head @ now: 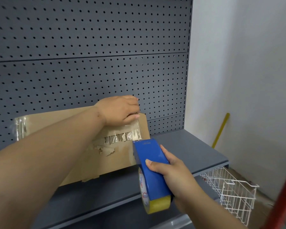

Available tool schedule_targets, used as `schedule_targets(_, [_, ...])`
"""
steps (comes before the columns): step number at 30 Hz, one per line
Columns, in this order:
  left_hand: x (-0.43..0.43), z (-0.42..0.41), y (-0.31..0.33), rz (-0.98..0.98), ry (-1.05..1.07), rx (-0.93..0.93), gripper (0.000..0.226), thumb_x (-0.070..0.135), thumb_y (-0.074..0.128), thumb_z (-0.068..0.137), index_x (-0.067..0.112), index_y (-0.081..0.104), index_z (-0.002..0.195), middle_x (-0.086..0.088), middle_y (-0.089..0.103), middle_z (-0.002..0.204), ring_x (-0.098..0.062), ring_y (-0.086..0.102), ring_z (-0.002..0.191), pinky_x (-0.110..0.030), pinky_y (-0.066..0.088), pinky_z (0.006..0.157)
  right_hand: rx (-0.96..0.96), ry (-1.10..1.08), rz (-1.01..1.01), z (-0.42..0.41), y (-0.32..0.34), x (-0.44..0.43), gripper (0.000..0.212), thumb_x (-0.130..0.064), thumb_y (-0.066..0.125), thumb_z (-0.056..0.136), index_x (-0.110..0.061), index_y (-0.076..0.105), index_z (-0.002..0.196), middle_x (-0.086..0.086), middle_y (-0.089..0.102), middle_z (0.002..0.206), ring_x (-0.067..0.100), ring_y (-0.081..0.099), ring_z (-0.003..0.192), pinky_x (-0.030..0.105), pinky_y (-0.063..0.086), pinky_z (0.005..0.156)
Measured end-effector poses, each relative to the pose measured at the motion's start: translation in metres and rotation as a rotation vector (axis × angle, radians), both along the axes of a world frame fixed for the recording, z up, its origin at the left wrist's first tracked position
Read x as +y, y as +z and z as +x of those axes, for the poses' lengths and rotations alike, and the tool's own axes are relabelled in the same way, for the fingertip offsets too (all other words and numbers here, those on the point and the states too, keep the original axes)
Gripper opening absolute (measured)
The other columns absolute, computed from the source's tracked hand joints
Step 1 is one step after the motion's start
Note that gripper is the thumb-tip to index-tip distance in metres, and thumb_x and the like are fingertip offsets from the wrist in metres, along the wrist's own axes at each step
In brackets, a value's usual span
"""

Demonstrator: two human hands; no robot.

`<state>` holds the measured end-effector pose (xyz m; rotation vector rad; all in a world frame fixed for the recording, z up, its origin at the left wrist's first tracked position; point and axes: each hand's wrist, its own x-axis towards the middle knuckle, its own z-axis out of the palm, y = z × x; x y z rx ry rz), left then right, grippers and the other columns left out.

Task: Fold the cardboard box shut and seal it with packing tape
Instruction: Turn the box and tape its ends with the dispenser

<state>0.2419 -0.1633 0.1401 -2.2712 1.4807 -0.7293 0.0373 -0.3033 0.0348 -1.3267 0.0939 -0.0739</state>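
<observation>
A brown cardboard box (119, 156) stands on a grey metal shelf (185, 146), its front face torn with shreds of old clear tape. My left hand (120, 111) rests on the box's top right corner, fingers pressing a strip of clear tape (138, 128) down over the edge. My right hand (173, 171) grips a blue tape dispenser (152, 164) holding a yellowish tape roll (157, 204). The dispenser's front end sits against the box's right front face, just below the left hand. Old clear tape also clings to the box's far left end (20, 128).
A dark grey pegboard (89, 55) backs the shelf. A white wire basket (229, 190) hangs low on the right. A yellow stick (221, 129) leans on the white wall. A red post (284, 200) crosses the bottom right corner.
</observation>
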Motion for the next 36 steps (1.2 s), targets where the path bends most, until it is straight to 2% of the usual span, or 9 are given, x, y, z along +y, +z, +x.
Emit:
schedule_targets(2, [-0.004, -0.001, 0.002, 0.025, 0.053, -0.013, 0.069, 0.063, 0.006, 0.088, 0.019, 0.058, 0.093, 0.004, 0.057, 0.100, -0.016, 0.048, 0.109, -0.037, 0.047, 0.090, -0.007, -0.008, 0.000, 0.000, -0.001, 0.000, 0.048, -0.013, 0.068, 0.082, -0.037, 0.057, 0.121, 0.001, 0.075, 0.097, 0.021, 0.070, 0.077, 0.027, 0.054, 0.059])
schedule_targets(4, [-0.008, -0.003, 0.003, 0.014, 0.030, -0.041, 0.062, 0.061, 0.016, 0.089, 0.017, 0.059, 0.088, 0.002, 0.059, 0.094, -0.017, 0.052, 0.099, -0.040, 0.044, 0.100, -0.013, -0.022, 0.003, 0.000, -0.001, 0.000, 0.048, -0.013, 0.068, 0.082, -0.040, 0.056, 0.119, -0.001, 0.075, 0.096, 0.020, 0.071, 0.076, 0.026, 0.054, 0.058])
schedule_targets(7, [-0.008, -0.003, -0.005, -0.002, -0.146, -0.210, 0.040, 0.037, 0.035, 0.092, 0.014, 0.068, 0.092, -0.005, 0.067, 0.104, -0.023, 0.063, 0.105, -0.041, 0.025, 0.109, -0.005, -0.027, -0.002, 0.002, 0.000, 0.000, 0.052, -0.014, 0.069, 0.081, -0.038, 0.054, 0.125, -0.001, 0.075, 0.098, 0.019, 0.071, 0.077, 0.027, 0.054, 0.059])
schedule_targets(10, [-0.007, -0.005, -0.011, 0.032, -0.243, -0.178, 0.026, 0.011, 0.052, 0.082, 0.014, 0.070, 0.100, -0.007, 0.069, 0.108, -0.027, 0.063, 0.108, -0.040, 0.028, 0.103, 0.001, -0.027, -0.014, 0.002, 0.001, 0.001, 0.053, -0.014, 0.069, 0.081, -0.036, 0.055, 0.127, -0.001, 0.074, 0.099, 0.019, 0.071, 0.079, 0.026, 0.054, 0.059])
schedule_targets(14, [-0.004, -0.004, -0.010, 0.033, -0.216, -0.113, 0.050, 0.048, 0.026, 0.095, 0.021, 0.066, 0.084, 0.004, 0.064, 0.083, -0.018, 0.062, 0.089, -0.029, 0.020, 0.112, 0.003, -0.023, -0.015, 0.000, 0.005, 0.002, 0.053, -0.015, 0.069, 0.080, -0.036, 0.055, 0.126, -0.002, 0.074, 0.099, 0.020, 0.071, 0.081, 0.027, 0.055, 0.061])
schedule_targets(18, [-0.006, -0.003, -0.010, 0.049, -0.180, -0.180, 0.050, 0.051, 0.025, 0.093, 0.025, 0.067, 0.080, 0.009, 0.059, 0.076, -0.013, 0.058, 0.082, -0.028, 0.020, 0.110, -0.002, -0.025, -0.004, -0.003, 0.006, 0.004, 0.056, -0.015, 0.070, 0.080, -0.039, 0.052, 0.128, -0.004, 0.075, 0.097, 0.018, 0.072, 0.080, 0.027, 0.055, 0.062])
schedule_targets(29, [-0.011, 0.004, 0.028, 0.065, 0.073, 0.020, 0.054, 0.060, 0.021, 0.090, 0.021, 0.059, 0.091, 0.006, 0.054, 0.091, -0.015, 0.046, 0.104, -0.040, 0.038, 0.102, -0.057, 0.057, 0.054, -0.034, -0.003, -0.008, 0.043, -0.008, 0.066, 0.082, -0.039, 0.062, 0.111, 0.000, 0.075, 0.098, 0.024, 0.072, 0.089, 0.030, 0.057, 0.071])
schedule_targets(33, [-0.021, 0.007, 0.043, -0.049, 0.170, 0.105, 0.046, 0.048, 0.030, 0.095, 0.015, 0.061, 0.102, -0.001, 0.057, 0.103, -0.021, 0.045, 0.116, -0.030, 0.020, 0.110, -0.116, 0.061, 0.068, -0.029, 0.019, -0.024, 0.041, -0.009, 0.065, 0.083, -0.037, 0.062, 0.113, 0.003, 0.075, 0.097, 0.022, 0.069, 0.074, 0.027, 0.055, 0.056])
schedule_targets(36, [-0.032, 0.001, 0.046, -0.156, 0.225, 0.221, 0.041, 0.041, 0.037, 0.096, 0.015, 0.059, 0.120, -0.003, 0.050, 0.135, -0.020, 0.022, 0.141, -0.030, 0.008, 0.115, -0.110, 0.071, 0.056, -0.022, 0.029, -0.036, 0.034, -0.010, 0.064, 0.084, -0.034, 0.066, 0.107, 0.004, 0.076, 0.095, 0.021, 0.069, 0.070, 0.027, 0.054, 0.055])
